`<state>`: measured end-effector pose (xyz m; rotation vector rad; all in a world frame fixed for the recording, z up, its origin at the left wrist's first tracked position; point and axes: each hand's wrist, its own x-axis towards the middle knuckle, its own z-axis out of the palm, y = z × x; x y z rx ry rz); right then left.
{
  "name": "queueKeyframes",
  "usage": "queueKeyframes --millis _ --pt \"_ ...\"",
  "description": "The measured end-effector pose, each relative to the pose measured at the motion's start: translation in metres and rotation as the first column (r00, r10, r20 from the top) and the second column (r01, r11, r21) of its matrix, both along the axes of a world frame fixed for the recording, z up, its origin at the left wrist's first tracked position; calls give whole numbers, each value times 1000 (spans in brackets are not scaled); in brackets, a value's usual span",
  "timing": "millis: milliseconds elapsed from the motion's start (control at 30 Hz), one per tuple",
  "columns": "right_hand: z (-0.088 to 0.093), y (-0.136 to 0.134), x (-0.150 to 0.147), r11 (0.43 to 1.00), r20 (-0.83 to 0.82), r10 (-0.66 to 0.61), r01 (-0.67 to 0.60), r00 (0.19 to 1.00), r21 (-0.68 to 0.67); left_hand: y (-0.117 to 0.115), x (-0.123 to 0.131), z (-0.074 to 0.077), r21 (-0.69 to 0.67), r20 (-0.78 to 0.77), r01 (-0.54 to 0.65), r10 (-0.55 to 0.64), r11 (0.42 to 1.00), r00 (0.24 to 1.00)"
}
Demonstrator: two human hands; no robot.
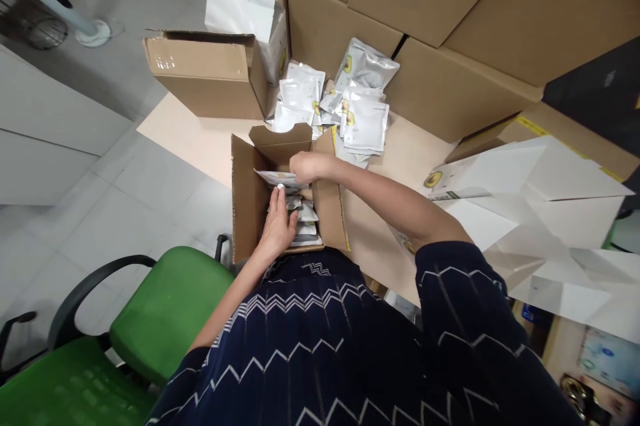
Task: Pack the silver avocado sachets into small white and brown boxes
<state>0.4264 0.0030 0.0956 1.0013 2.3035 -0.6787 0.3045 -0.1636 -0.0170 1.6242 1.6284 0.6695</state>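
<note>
An open cardboard box stands at the table's near edge, against my body. Several silvery-white flat sachets lie inside it. My right hand is closed on the right end of a sachet near the box's far wall. Over the box's left part, my left hand has its fingers stretched out, the tips close to that sachet's lower edge; I cannot tell whether they touch it. Beyond the box, piles of avocado-printed sachets rest on the table.
Another open cardboard box and a white carton stand at the back left. Large cardboard boxes line the back. Several open white cartons crowd the right side. Green chairs stand at the lower left.
</note>
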Motion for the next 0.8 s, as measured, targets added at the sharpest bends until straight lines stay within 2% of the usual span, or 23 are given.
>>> queueKeyframes --millis 67,167,267,433,533,600,633,667,700,733,767,800 --pt "-15 0 -7 999 74 51 -50 996 -8 0 1 0 0 -18 4 -4 1000 1000" --pt "-31 -1 -14 996 -1 87 -87 996 19 -1 2 1 -6 -39 3 -3 1000 999" --pt "-35 1 -13 992 -60 120 -118 991 37 -2 3 6 28 -61 -21 22 999 998" --pt "-31 0 -3 989 -18 145 -145 989 -7 3 6 15 154 -180 -38 66 987 981" --pt "-21 -9 0 989 -10 147 -147 989 -27 8 9 16 139 -285 -3 43 990 958" --pt "-11 -13 6 993 -120 106 -113 987 -45 9 11 16 120 -330 7 34 993 944" --pt "-7 -13 12 996 -240 59 -75 969 -55 9 12 16 117 -343 10 31 993 939" --pt "-4 -11 21 998 -391 -18 -8 920 -64 9 13 16 118 -351 12 31 993 936" --pt "-5 -6 33 992 -541 -122 98 832 -74 8 13 16 122 -356 12 33 992 934" --pt "-9 0 48 966 -661 -242 243 711 -91 7 13 16 128 -358 10 37 992 933" --pt "-17 8 66 901 -741 -358 419 568 -113 7 13 15 135 -358 7 42 991 933" --pt "-29 18 87 780 -781 -463 612 419 -133 6 13 14 141 -355 2 49 990 933"
